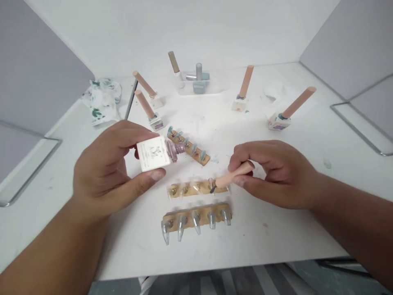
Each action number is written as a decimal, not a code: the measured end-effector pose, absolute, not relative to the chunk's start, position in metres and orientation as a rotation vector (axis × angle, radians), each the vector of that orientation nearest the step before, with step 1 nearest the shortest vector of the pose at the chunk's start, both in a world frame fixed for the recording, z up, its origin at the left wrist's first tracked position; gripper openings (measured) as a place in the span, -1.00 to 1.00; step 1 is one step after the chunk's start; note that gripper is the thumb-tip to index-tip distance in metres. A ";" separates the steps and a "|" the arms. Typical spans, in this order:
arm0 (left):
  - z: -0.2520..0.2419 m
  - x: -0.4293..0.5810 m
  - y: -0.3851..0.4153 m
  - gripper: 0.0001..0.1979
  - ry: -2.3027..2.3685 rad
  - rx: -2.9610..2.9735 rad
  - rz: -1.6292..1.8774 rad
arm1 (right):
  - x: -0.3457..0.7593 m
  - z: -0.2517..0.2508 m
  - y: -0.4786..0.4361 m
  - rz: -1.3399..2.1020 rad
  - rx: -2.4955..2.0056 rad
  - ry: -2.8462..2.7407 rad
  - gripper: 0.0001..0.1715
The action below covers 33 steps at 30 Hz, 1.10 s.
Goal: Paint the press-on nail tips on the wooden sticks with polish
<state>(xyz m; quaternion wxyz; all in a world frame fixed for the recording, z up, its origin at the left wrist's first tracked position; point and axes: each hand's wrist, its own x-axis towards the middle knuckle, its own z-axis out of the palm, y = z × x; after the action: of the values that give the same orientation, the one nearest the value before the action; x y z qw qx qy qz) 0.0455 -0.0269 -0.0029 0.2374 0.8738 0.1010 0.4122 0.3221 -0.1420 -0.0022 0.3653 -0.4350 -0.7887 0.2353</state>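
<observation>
Tipped on its side, an uncapped white nail polish bottle (152,153) is pinched in my left hand (107,164), its stained neck pointing right. My right hand (273,172) grips the nail polish brush (233,174) by its peach cap. The dark brush tip points down-left over the right part of the middle wooden nail stand (190,189), which carries clear false nails; whether it touches one I cannot tell. Nearer me lies another wooden stand (175,221) with clear silvery nails. Behind, a slanted stand (195,153) bears teal-tinted nails.
Peach-capped polish bottles stand at the back left (156,123) and right (279,122). A clear plastic box (215,84) with several bottles is at the back. Stained crumpled tissue (102,102) lies far left, beside a dark stick (131,100). Panels enclose the white table (270,237).
</observation>
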 end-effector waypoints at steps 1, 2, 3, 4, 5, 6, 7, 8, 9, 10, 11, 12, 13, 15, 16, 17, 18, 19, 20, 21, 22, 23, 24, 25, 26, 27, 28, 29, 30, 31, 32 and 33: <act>-0.003 0.046 -0.027 -0.45 0.279 2.386 1.132 | 0.322 -0.003 -0.142 0.565 -1.142 -2.028 -0.85; -0.003 0.046 -0.027 -0.46 0.279 2.376 1.133 | 0.322 -0.003 -0.141 0.524 -1.172 -2.021 -0.85; -0.003 0.046 -0.027 -0.47 0.278 2.369 1.135 | 0.322 -0.003 -0.141 0.484 -1.200 -2.008 -0.86; -0.003 0.046 -0.028 -0.47 0.279 2.368 1.134 | 0.322 -0.003 -0.141 0.459 -1.226 -1.993 -0.86; -0.003 0.046 -0.028 -0.48 0.279 2.372 1.132 | 0.322 -0.003 -0.141 0.451 -1.250 -1.970 -0.85; -0.003 0.046 -0.028 -0.48 0.277 2.379 1.133 | 0.322 -0.002 -0.141 0.466 -1.256 -1.945 -0.84; -0.002 0.046 -0.028 -0.47 0.272 2.389 1.133 | 0.323 -0.002 -0.141 0.501 -1.241 -1.924 -0.83; -0.002 0.046 -0.028 -0.47 0.266 2.398 1.130 | 0.323 -0.001 -0.142 0.550 -1.208 -1.908 -0.82; -0.002 0.046 -0.028 -0.46 0.259 2.402 1.129 | 0.323 -0.001 -0.142 0.603 -1.164 -1.903 -0.81; -0.001 0.047 -0.028 -0.45 0.254 2.406 1.124 | 0.324 0.000 -0.142 0.650 -1.116 -1.911 -0.81; -0.001 0.047 -0.028 -0.45 0.250 2.410 1.119 | 0.324 -0.001 -0.143 0.684 -1.074 -1.933 -0.81; -0.001 0.047 -0.028 -0.45 0.250 2.414 1.117 | 0.324 -0.001 -0.143 0.701 -1.054 -1.961 -0.82; -0.001 0.047 -0.028 -0.45 0.251 2.415 1.115 | 0.323 -0.002 -0.142 0.700 -1.061 -1.988 -0.83; -0.001 0.048 -0.028 -0.44 0.259 2.416 1.126 | 0.322 -0.003 -0.141 0.640 -1.108 -2.018 -0.84; -0.001 0.047 -0.028 -0.44 0.266 2.417 1.129 | 0.322 -0.003 -0.141 0.587 -1.140 -2.014 -0.85; -0.002 0.047 -0.028 -0.44 0.272 2.417 1.131 | 0.321 -0.003 -0.140 0.531 -1.180 -2.002 -0.87; -0.002 0.047 -0.027 -0.44 0.280 2.417 1.131 | 0.320 -0.003 -0.140 0.480 -1.217 -1.985 -0.88; -0.002 0.046 -0.027 -0.43 0.288 2.417 1.126 | 0.320 -0.003 -0.140 0.444 -1.251 -1.966 -0.89; -0.003 0.046 -0.027 -0.43 0.294 2.417 1.121 | 0.319 -0.003 -0.140 0.430 -1.281 -1.945 -0.89; -0.003 0.046 -0.027 -0.42 0.296 2.411 1.118 | 0.319 -0.002 -0.140 0.437 -1.299 -1.921 -0.88; -0.003 0.045 -0.027 -0.42 0.294 2.402 1.122 | 0.320 -0.001 -0.141 0.467 -1.292 -1.899 -0.86; -0.003 0.046 -0.028 -0.42 0.287 2.391 1.129 | 0.320 -0.001 -0.142 0.516 -1.265 -1.883 -0.85; -0.003 0.046 -0.028 -0.42 0.278 2.379 1.134 | 0.321 0.000 -0.142 0.573 -1.220 -1.878 -0.83; -0.003 0.046 -0.028 -0.42 0.269 2.368 1.143 | 0.322 0.000 -0.143 0.632 -1.170 -1.886 -0.82; -0.004 0.047 -0.028 -0.43 0.262 2.362 1.153 | 0.323 0.000 -0.144 0.682 -1.126 -1.906 -0.81; -0.003 0.047 -0.028 -0.43 0.261 2.360 1.155 | 0.323 0.000 -0.144 0.714 -1.098 -1.935 -0.82; -0.003 0.047 -0.028 -0.43 0.264 2.364 1.151 | 0.323 0.000 -0.144 0.725 -1.085 -1.966 -0.82; -0.003 0.047 -0.028 -0.43 0.268 2.369 1.146 | 0.323 -0.001 -0.144 0.714 -1.088 -1.989 -0.82; -0.003 0.047 -0.028 -0.43 0.273 2.375 1.142 | 0.322 -0.002 -0.143 0.689 -1.107 -2.003 -0.83; -0.003 0.047 -0.028 -0.43 0.279 2.379 1.134 | 0.321 -0.003 -0.143 0.651 -1.131 -2.005 -0.83; -0.004 0.046 -0.028 -0.43 0.279 2.381 1.127 | 0.320 -0.004 -0.142 0.607 -1.161 -1.994 -0.85; -0.004 0.046 -0.028 -0.43 0.280 2.380 1.124 | 0.319 -0.005 -0.141 0.564 -1.197 -1.972 -0.87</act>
<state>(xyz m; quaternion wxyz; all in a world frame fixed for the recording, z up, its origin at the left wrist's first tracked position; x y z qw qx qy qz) 0.0461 -0.0279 -0.0039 0.2448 0.8717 0.1024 0.4119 0.3188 -0.1406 -0.0047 0.3740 -0.4674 -0.7701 0.2204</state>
